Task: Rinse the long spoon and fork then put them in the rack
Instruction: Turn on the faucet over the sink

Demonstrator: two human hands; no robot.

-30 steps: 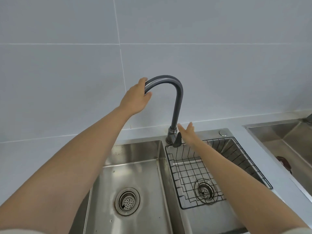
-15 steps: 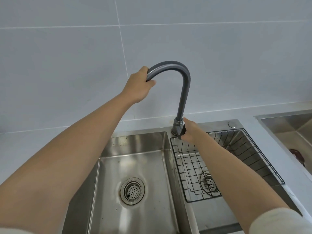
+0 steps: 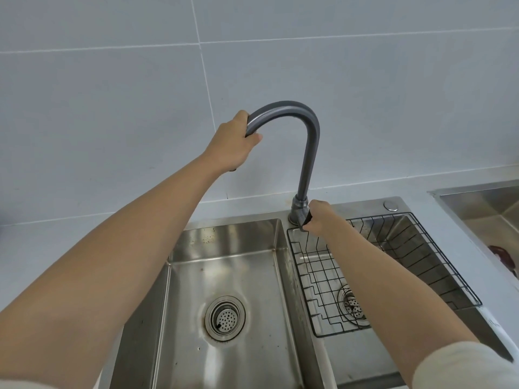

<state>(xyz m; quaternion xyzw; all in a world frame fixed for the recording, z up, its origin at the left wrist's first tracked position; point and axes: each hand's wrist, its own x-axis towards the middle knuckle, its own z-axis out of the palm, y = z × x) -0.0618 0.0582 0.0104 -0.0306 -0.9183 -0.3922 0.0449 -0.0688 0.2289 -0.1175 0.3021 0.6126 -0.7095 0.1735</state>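
Left hand (image 3: 230, 144) wrapped around faucet spout (image 3: 286, 109), right hand (image 3: 320, 217) pinching dark faucet handle (image 3: 306, 221), wire rack (image 3: 407, 248) in right basin

The gooseneck faucet (image 3: 309, 153) is dark matte grey, standing against pale blue-grey wall tiles (image 3: 112, 102) crossed by thin white grout lines. Both sink basins (image 3: 224, 265) are brushed silver steel (faint brownish specks near the left drain (image 3: 224, 318), whose strainer is dotted with small holes), and the wire rack (image 3: 421, 259) is a black grid. The sleeve cuff (image 3: 463, 366) is cream, the worktop (image 3: 438, 220) light grey.
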